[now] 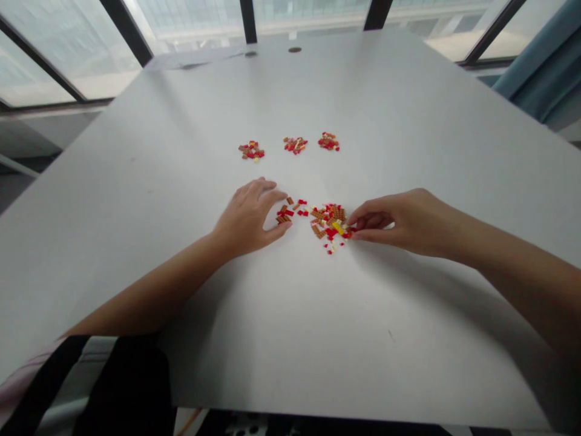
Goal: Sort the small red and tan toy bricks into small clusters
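My left hand [252,215] rests on the table with fingers apart, curved beside a small group of red and brown building bricks [285,213]. Thumb and index finger stand on either side of that group. My right hand [394,221] is at the right edge of a larger pile of building bricks [329,218], in brown, red, white and pink. Its thumb and fingertips come close together at a dark red brick there; whether they grip it is too small to tell. A yellow brick [338,228] lies on the pile near these fingertips.
Farther back on the white table [290,327] lie three small brick piles in a row: a left pile [252,150], a middle pile [295,145] and a right pile [328,142]. Windows border the far edge. A blue curtain [544,66] hangs at the right.
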{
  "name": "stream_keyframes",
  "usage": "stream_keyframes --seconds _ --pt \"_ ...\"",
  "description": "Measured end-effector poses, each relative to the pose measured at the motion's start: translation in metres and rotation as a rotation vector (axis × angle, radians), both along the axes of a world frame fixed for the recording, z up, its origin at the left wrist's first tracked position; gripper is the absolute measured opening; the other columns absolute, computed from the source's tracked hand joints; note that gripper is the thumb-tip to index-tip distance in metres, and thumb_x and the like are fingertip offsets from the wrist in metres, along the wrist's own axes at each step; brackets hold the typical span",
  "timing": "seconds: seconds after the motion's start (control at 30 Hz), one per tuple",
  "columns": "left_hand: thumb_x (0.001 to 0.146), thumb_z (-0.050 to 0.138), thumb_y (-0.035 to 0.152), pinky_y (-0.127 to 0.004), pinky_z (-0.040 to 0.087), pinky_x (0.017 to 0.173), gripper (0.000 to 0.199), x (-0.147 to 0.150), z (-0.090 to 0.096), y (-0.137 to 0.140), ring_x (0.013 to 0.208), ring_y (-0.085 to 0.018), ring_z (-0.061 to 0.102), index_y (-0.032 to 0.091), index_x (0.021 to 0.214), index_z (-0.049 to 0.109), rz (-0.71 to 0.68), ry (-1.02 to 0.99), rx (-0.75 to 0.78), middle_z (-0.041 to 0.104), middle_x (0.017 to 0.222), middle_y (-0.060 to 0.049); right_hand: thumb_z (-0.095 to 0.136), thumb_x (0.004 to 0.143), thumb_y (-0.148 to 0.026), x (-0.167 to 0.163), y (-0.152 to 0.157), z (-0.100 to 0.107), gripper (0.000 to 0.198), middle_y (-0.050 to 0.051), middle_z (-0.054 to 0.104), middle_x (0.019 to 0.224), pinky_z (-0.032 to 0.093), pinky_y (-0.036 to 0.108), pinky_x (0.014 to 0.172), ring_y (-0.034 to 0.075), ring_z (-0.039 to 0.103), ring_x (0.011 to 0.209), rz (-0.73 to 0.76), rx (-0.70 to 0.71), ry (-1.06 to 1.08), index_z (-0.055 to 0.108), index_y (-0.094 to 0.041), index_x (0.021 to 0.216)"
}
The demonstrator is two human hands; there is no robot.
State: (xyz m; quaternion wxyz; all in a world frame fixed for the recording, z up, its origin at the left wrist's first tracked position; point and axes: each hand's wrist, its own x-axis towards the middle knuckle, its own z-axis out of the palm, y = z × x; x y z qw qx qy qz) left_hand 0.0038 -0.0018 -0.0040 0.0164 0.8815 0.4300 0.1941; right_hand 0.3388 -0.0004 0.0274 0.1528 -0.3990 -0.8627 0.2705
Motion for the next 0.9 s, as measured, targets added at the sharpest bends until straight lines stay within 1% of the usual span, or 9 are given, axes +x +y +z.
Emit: stream_keyframes --seconds 0.1,0.17,0.27,0.37,0.5,0.6,0.73,0.83,0.9 --pt "0.099 0.062 0.044 -0.057 0.043 0.121 0.041 -0.001 0.000 0.000 0.144 -0.036 0.056 0.019 0.130 0.068 -0.033 -0.011 0.015 0.066 0.143 -0.019 0.073 0.091 -0.039 -0.011 -0.009 0.008 0.013 -0.003 0.083 0.082 0.067 0.036 0.070 0.022 0.081 0.072 -0.017 -0.029 0.004 0.082 -0.032 0.096" --pt "0.099 0.061 0.042 -0.056 0.044 0.121 0.037 -0.001 0.001 0.000 0.144 -0.035 0.057 0.020 0.128 0.069 -0.056 -0.021 0.026 0.067 0.143 -0.018 0.073 0.090 -0.035 -0.014 -0.011 0.012 0.012 -0.003 0.083 0.082 0.068 0.036 0.073 0.022 0.080 0.072 -0.042 0.007 0.004 0.082 -0.032 0.097" --pt "0.100 0.061 0.038 -0.055 0.044 0.120 0.032 -0.001 0.001 0.000 0.144 -0.034 0.058 0.020 0.125 0.070 -0.072 -0.035 0.031 0.068 0.142 -0.017 0.073 0.090 -0.036 -0.017 -0.012 0.013 0.014 0.002 0.083 0.096 0.068 0.037 0.077 0.021 0.079 0.076 -0.035 0.126 0.017 0.082 -0.029 0.099" --pt "0.100 0.060 0.035 -0.055 0.045 0.120 0.027 0.000 0.002 0.000 0.143 -0.034 0.058 0.021 0.122 0.070 -0.086 -0.048 0.027 0.069 0.141 -0.016 0.069 0.095 -0.038 -0.025 -0.014 0.008 0.019 0.008 0.081 0.116 0.067 0.040 0.088 0.023 0.080 0.093 -0.010 0.269 0.064 0.081 -0.028 0.106" --pt "0.099 0.063 0.036 -0.053 0.046 0.118 0.028 0.000 0.004 -0.002 0.143 -0.033 0.059 0.021 0.122 0.067 -0.086 -0.062 0.050 0.070 0.139 -0.015 0.064 0.101 -0.032 -0.035 -0.017 -0.005 0.023 0.012 0.079 0.126 0.065 0.040 0.096 0.024 0.078 0.108 0.020 0.377 0.119 0.078 -0.027 0.118" --pt "0.095 0.066 0.041 -0.054 0.048 0.116 0.029 -0.001 0.006 -0.004 0.141 -0.036 0.061 0.020 0.115 0.065 -0.057 -0.084 0.082 0.071 0.137 -0.018 0.059 0.104 -0.030 -0.036 -0.016 -0.012 0.026 0.014 0.077 0.131 0.066 0.041 0.098 0.025 0.078 0.114 0.051 0.386 0.133 0.077 -0.024 0.123" --pt "0.087 0.068 0.031 -0.054 0.049 0.113 0.018 -0.002 0.008 -0.006 0.138 -0.035 0.063 0.023 0.102 0.063 -0.024 -0.100 0.044 0.072 0.137 -0.016 0.058 0.106 -0.033 -0.033 -0.012 -0.020 0.027 0.014 0.077 0.136 0.065 0.044 0.103 0.026 0.076 0.120 0.067 0.349 0.141 0.077 -0.026 0.124" --pt "0.084 0.067 0.027 -0.054 0.050 0.113 0.019 -0.002 0.010 -0.007 0.137 -0.035 0.064 0.023 0.102 0.063 -0.041 -0.095 0.033 0.072 0.136 -0.016 0.057 0.106 -0.033 -0.032 -0.011 -0.023 0.027 0.013 0.077 0.135 0.065 0.043 0.104 0.026 0.076 0.121 0.068 0.345 0.151 0.078 -0.026 0.122" --pt "0.085 0.066 0.026 -0.054 0.050 0.113 0.021 -0.002 0.010 -0.007 0.138 -0.035 0.064 0.023 0.105 0.064 -0.060 -0.094 0.038 0.071 0.136 -0.016 0.056 0.107 -0.033 -0.033 -0.011 -0.024 0.028 0.013 0.077 0.135 0.065 0.044 0.104 0.026 0.076 0.121 0.068 0.343 0.151 0.078 -0.026 0.122"
